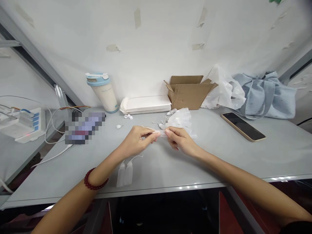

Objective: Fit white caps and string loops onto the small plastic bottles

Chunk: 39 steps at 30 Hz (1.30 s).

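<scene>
My left hand (143, 139) and my right hand (179, 138) meet over the middle of the table. Both pinch a small translucent plastic bottle (162, 133), thumb against fingers, the left hand at its left end and the right hand further along. My fingers cover much of it. Just behind lies a pile of similar translucent bottles (181, 118). Near the front edge, below my left hand, two translucent bottles (128, 172) with thin tubes at their tops lie side by side. A few small white caps (129, 117) sit further back, and one loose cap (119, 126) lies nearer.
Along the wall stand a blue-lidded tumbler (103, 94), flat white boxes (146, 104), an open cardboard box (188, 94), a white plastic bag (223, 87) and a blue cloth bag (268, 97). A phone (243, 126) lies right; a blurred-out device (85, 128) and power strip (31, 125) lie left.
</scene>
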Tool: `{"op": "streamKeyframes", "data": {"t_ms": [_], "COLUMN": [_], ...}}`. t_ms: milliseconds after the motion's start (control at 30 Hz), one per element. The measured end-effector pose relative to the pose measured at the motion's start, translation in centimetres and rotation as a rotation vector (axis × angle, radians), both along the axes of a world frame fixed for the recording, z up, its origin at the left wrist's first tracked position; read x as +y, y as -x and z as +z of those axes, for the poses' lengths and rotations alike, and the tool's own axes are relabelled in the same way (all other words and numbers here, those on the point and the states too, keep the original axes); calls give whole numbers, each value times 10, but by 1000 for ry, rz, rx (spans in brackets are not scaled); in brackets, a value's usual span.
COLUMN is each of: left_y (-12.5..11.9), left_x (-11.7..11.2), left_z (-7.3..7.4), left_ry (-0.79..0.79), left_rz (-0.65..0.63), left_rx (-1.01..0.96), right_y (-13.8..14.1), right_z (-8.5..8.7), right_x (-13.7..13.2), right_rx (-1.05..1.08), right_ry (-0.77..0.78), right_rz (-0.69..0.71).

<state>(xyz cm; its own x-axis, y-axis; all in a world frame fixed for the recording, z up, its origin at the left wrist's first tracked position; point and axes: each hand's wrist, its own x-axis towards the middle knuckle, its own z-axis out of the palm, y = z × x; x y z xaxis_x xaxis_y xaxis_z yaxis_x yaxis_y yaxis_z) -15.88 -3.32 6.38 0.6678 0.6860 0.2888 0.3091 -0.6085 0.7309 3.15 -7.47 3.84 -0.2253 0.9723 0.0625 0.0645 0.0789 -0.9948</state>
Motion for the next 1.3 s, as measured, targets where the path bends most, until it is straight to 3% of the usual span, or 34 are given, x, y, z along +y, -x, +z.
{"op": "streamKeyframes", "data": {"t_ms": [167, 333, 433, 533, 667, 733, 900, 1033, 1300], "left_y": [-1, 2, 12, 29, 60, 73, 86, 82, 78], "left_x": [1, 7, 19, 37, 63, 72, 83, 86, 84], "left_z": [-1, 0, 3, 5, 0, -5, -15, -18, -25], "left_ry": [-117, -80, -25, -82, -301, -286, -125, -130, -140], "left_rz": [-65, 2, 102, 241, 530, 611, 546, 496, 479], "left_rx": [-11, -21, 93, 262, 652, 811, 921, 896, 775], "right_y": [-1, -3, -7, -16, -33, -43, -64, -71, -69], "right_z": [0, 5, 7, 7, 2, -2, -19, -29, -27], "right_x": [2, -2, -2, 5, 22, 32, 54, 63, 60], "right_rx": [62, -200, -358, -432, -626, -730, -899, -950, -927], "right_ry": [62, -205, -431, -609, -727, -750, -778, -755, -750], "right_rz": [-3, -122, -209, -345, -515, -567, -616, -576, -561]}}
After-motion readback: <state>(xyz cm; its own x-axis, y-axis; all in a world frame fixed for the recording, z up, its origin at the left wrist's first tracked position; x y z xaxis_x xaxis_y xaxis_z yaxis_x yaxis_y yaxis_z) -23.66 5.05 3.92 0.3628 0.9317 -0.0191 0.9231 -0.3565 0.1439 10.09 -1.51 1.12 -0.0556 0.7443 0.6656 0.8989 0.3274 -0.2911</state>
